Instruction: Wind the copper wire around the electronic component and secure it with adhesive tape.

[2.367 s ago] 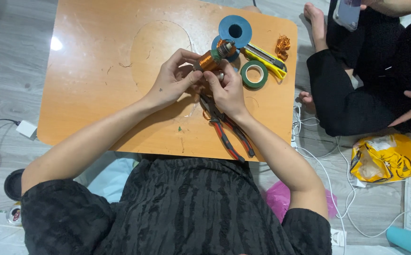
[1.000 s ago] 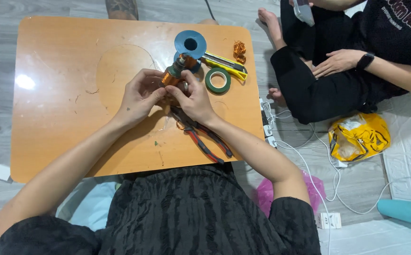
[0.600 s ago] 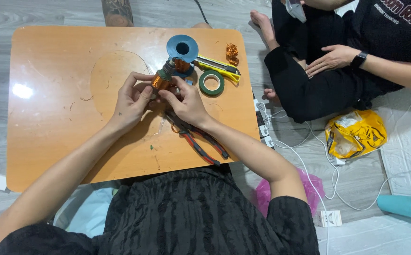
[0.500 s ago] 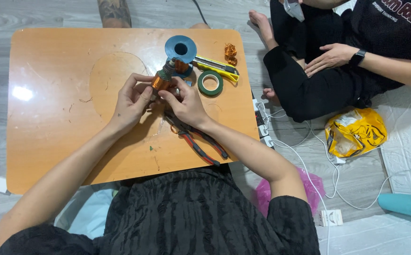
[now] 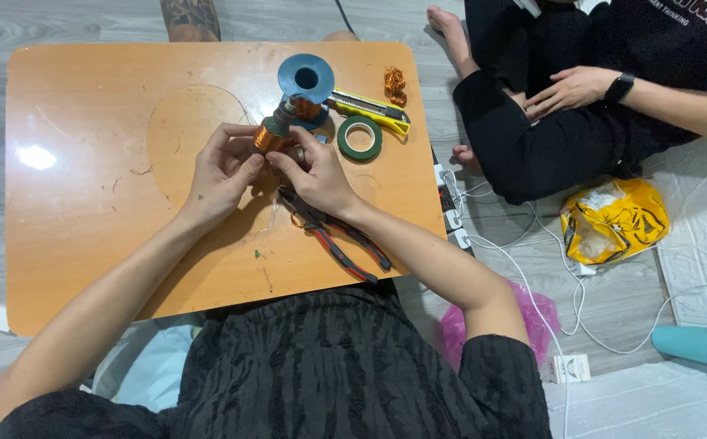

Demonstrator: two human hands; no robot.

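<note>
1. Head view, looking straight down at a low orange table (image 5: 85, 244). Both hands meet just below the blue spool (image 5: 305, 79), which I'll use as the landmark here.
2. The left hand (image 5: 222, 172) is closed around a small copper wire coil (image 5: 269, 136), with fingers curled in on its left side and thumb up against it.
3. The right hand (image 5: 314, 172) pinches the same coil from the right, fingertips pressed together on it. So both hands are clamped on the coil, and it sits lifted just below and left of the blue spool, almost touching it.
4. Right of the spool there's a yellow utility knife (image 5: 367, 109) lying flat, and a green tape roll (image 5: 359, 138) just below that knife.
5. A little tangle of copper wire (image 5: 394, 83) sits right of the spool, near the table's edge.
6. Red-handled pliers (image 5: 339, 241) lie well below the spool, partly under the right wrist.
7. Off the table, far right of the spool, another person sits cross-legged in black, one hand (image 5: 569, 87) resting on a knee. A yellow plastic bag (image 5: 613, 221) lies on the floor beside them, with white cables (image 5: 532, 244) nearby.
</note>
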